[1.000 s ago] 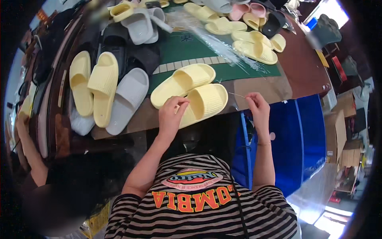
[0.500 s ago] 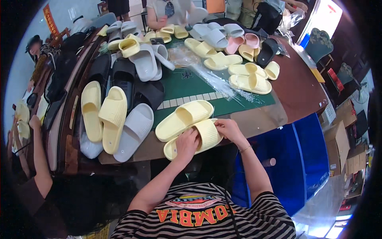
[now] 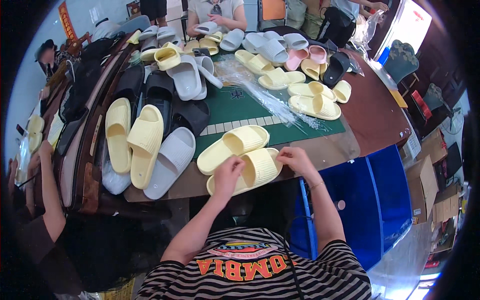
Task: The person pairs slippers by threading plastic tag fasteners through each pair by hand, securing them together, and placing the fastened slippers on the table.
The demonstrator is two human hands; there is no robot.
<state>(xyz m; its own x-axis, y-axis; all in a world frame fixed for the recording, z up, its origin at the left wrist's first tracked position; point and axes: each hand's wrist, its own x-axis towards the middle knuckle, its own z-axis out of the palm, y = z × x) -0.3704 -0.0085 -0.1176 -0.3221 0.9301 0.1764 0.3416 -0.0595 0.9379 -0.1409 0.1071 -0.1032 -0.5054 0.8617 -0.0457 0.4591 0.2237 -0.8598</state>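
Note:
Two pale yellow slide slippers lie side by side at the table's near edge. My left hand, its fingers curled together, is over the footbed of the nearer yellow slipper, left of its ribbed strap. By that slipper's toe end, my right hand is in a pinch. Whatever either hand may hold is too small or hidden to make out. The farther yellow slipper rests just behind, apart from both hands.
Left of my hands stand a yellow pair and a grey slipper. Clear plastic fasteners lie on the green mat. More slippers cover the far side. A blue bin sits below right. Other people are around the table.
My left hand has drawn left, out from beside the strap of the nearer slipper. My right hand has shifted right, off the strap toward the toe end. Across the table, a person now holds a grey slipper lower.

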